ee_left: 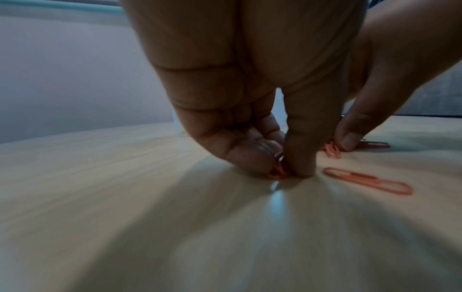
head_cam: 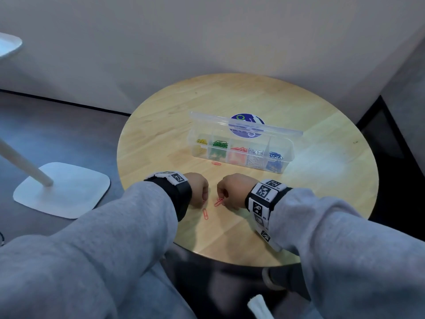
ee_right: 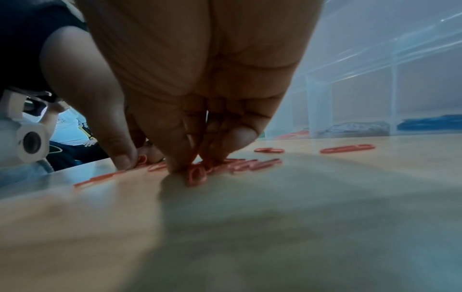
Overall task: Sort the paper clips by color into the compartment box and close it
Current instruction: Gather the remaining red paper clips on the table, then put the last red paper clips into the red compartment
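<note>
Head view, working left to right. Left hand [head_cam: 198,188] is pinching one red clip [ee_left: 353,170] against the table [head_cam: 299,107], fingertips together. Just right of it, a loose red clip [head_cam: 205,214] is lying at the hand's five o'clock. Right hand [head_cam: 232,189] is gathering a small red heap [ee_right: 240,165], fingers curled onto it. Another stray pair [head_cam: 216,163] is waiting near the compartment box [head_cam: 239,143], which is sitting at twelve o'clock, lid [head_cam: 246,124] standing open. Yellow, green, red, silver and blue sections are already filling; judged nearly done, only reds left, then closing. Round purple sticker [head_cam: 247,125] showing through the lid: writing unreadable.
</note>
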Tool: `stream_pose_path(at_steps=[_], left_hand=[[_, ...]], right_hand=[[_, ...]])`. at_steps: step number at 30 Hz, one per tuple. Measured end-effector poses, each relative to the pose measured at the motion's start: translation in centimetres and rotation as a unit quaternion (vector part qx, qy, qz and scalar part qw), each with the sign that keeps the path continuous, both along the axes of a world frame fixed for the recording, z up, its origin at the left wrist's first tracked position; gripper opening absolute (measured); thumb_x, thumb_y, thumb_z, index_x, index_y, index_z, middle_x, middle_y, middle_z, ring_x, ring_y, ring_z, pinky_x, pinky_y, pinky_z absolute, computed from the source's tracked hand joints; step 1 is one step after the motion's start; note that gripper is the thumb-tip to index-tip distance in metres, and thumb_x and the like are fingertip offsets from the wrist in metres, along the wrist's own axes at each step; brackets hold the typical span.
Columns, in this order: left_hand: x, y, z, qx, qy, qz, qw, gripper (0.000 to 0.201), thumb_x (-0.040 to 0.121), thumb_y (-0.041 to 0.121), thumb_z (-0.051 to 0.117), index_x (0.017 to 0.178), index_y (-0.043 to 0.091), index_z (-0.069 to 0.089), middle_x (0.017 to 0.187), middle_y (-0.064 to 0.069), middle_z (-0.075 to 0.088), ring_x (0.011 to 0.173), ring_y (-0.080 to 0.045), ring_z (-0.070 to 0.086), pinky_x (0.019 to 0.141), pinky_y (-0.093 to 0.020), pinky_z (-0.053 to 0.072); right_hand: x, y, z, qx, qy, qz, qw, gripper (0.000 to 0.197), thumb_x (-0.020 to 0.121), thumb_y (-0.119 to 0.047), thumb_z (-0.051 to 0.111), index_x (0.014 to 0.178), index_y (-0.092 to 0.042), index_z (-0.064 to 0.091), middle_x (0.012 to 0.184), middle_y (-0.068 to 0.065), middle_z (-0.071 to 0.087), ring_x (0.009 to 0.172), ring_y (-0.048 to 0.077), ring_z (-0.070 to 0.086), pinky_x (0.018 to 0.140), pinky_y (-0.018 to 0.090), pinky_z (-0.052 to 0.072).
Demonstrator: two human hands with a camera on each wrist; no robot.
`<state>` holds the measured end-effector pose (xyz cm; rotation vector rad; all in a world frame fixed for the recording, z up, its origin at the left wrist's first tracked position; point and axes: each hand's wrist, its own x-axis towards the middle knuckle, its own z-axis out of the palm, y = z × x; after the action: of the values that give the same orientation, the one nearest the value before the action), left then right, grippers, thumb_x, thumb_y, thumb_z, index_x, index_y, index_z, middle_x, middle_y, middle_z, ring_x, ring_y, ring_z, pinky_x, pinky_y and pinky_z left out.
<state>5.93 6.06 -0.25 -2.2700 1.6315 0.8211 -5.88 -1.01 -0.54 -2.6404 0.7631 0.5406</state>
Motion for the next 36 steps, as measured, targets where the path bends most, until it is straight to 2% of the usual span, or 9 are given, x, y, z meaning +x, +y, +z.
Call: stream_pose_path(at_steps=[5,8,16,21,27,29,32,34,36], left_hand=[[0.0,0.0,-0.2,0.007,0.006,0.025,1.0,0.02,0.079,0.01,0.061,0.069,0.025,0.054,0.075,0.009,0.055,0.081,-0.015,0.053,0.06,-0.021,0.04],[-0.4,0.1,0.0,0.01,0.003,0.029,1.0,0.016,0.079,0.009,0.058,0.078,0.025,0.06,0.086,0.005,0.059,0.079,-0.016,0.053,0.067,-0.024,0.042],[0.5,0.3,1.2,-0.031,0.086,0.098,0.991,0.018,0.075,0.005,0.06,0.069,0.022,0.062,0.068,0.006,0.061,0.062,-0.01,0.056,0.055,-0.018,0.046],[1.4,-0.1,3.1,-0.088,0.391,0.296,0.867,0.021,0.086,-0.006,0.055,0.071,0.009,0.056,0.06,-0.004,0.055,0.057,-0.012,0.051,0.052,-0.017,0.053],[1.5,0.0,4.4,-0.097,0.564,0.42,0.704,0.022,0.092,-0.002,0.042,0.077,0.008,0.054,0.071,-0.005,0.049,0.056,-0.007,0.044,0.047,-0.014,0.052],[1.5,0.2,4.4,-0.091,0.583,0.436,0.68,0.021,0.092,0.0,0.04,0.078,0.007,0.055,0.07,-0.005,0.051,0.046,-0.006,0.049,0.046,-0.016,0.052],[1.1,0.3,4.1,-0.078,0.577,0.445,0.681,0.02,0.092,0.005,0.041,0.077,0.007,0.055,0.064,-0.005,0.051,0.038,-0.007,0.051,0.045,-0.016,0.051],[0.8,0.1,3.8,-0.059,0.523,0.439,0.728,0.018,0.09,0.01,0.048,0.073,0.009,0.056,0.061,-0.002,0.047,0.038,-0.006,0.045,0.041,-0.013,0.045],[0.4,-0.2,3.7,-0.037,0.403,0.39,0.827,0.015,0.088,0.014,0.055,0.073,0.01,0.054,0.058,0.001,0.04,0.042,-0.009,0.033,0.039,-0.014,0.032]], right_hand=[[-0.3,0.5,0.5,0.025,0.014,-0.038,0.999,0.019,0.078,-0.003,0.059,0.086,-0.02,0.055,0.071,-0.008,0.048,0.075,0.016,0.05,0.054,0.02,0.038],[-0.6,0.4,0.6,0.035,0.029,-0.055,0.997,0.027,0.069,0.002,0.062,0.084,-0.019,0.055,0.071,-0.008,0.05,0.075,0.016,0.051,0.051,0.021,0.038],[-1.8,-1.9,1.3,0.116,-0.061,-0.182,0.975,0.023,0.076,0.0,0.062,0.078,-0.022,0.063,0.077,-0.005,0.063,0.069,0.011,0.06,0.069,0.023,0.053],[-3.5,-3.7,2.2,0.436,-0.217,-0.374,0.789,0.023,0.089,0.012,0.045,0.076,-0.004,0.056,0.07,0.011,0.054,0.056,0.015,0.055,0.051,0.018,0.054],[-5.8,-4.6,1.8,0.565,-0.283,-0.472,0.614,0.03,0.087,0.01,0.027,0.076,-0.006,0.05,0.065,0.007,0.045,0.04,0.01,0.054,0.042,0.015,0.048],[-6.2,-4.5,1.7,0.561,-0.283,-0.47,0.62,0.028,0.087,0.009,0.029,0.076,-0.006,0.05,0.066,0.007,0.046,0.04,0.01,0.052,0.042,0.015,0.047],[-6.5,-4.1,1.8,0.492,-0.258,-0.444,0.703,0.019,0.088,0.006,0.039,0.078,-0.006,0.05,0.067,0.006,0.045,0.047,0.01,0.047,0.041,0.016,0.043],[-6.7,-4.1,1.6,0.411,-0.217,-0.403,0.789,0.013,0.089,0.001,0.049,0.079,-0.007,0.05,0.065,0.005,0.042,0.05,0.012,0.04,0.043,0.019,0.036],[-6.9,-4.0,1.5,0.322,-0.156,-0.35,0.866,0.012,0.087,-0.008,0.059,0.078,-0.01,0.052,0.064,0.004,0.043,0.052,0.013,0.037,0.047,0.021,0.034]])
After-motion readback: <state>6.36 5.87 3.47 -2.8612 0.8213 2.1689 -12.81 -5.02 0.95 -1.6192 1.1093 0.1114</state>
